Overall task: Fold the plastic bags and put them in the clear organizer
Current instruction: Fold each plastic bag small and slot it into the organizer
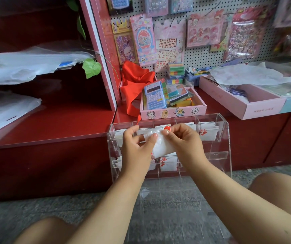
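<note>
Both hands, left hand [137, 145] and right hand [181, 143], pinch a white plastic bag [162, 147] between them, mid-fold. The clear organizer [223, 138] stands just behind them, several compartments already filled. Next, probably: finish the fold and slot it into a free compartment.

A blue calculator [154, 97] leans in a pink box [173, 112] beside red cloth [134, 81].

"第3弹" on pink hanging card [144, 39], other print illegible
</note>
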`<action>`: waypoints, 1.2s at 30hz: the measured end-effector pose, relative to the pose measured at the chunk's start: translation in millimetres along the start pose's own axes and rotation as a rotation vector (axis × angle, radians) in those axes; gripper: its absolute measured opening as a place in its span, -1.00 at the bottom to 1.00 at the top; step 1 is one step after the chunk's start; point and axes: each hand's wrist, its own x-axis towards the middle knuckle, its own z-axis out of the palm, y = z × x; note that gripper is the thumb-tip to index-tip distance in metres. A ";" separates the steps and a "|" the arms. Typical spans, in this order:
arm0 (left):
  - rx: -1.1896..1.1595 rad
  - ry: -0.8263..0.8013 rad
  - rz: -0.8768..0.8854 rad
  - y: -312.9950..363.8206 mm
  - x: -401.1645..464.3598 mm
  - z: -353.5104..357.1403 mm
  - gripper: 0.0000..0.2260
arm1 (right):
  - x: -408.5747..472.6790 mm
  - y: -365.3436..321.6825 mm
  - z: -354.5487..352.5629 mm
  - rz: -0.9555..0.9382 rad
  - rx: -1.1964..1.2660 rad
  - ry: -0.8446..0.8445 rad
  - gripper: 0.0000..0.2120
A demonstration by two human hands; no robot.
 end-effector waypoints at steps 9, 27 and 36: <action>0.030 -0.139 -0.029 8.3 17.4 7.6 -0.78 | 17.7 -8.5 -22.6 0.151 -0.136 -0.244 -0.92; 0.580 -0.230 0.143 -41.9 57.2 84.2 -0.98 | 64.5 34.2 -104.5 -0.275 -1.029 -0.010 -0.84; 0.532 -0.252 0.160 -55.9 66.4 109.6 -0.98 | 75.0 39.6 -129.7 -0.430 -1.174 0.034 -0.90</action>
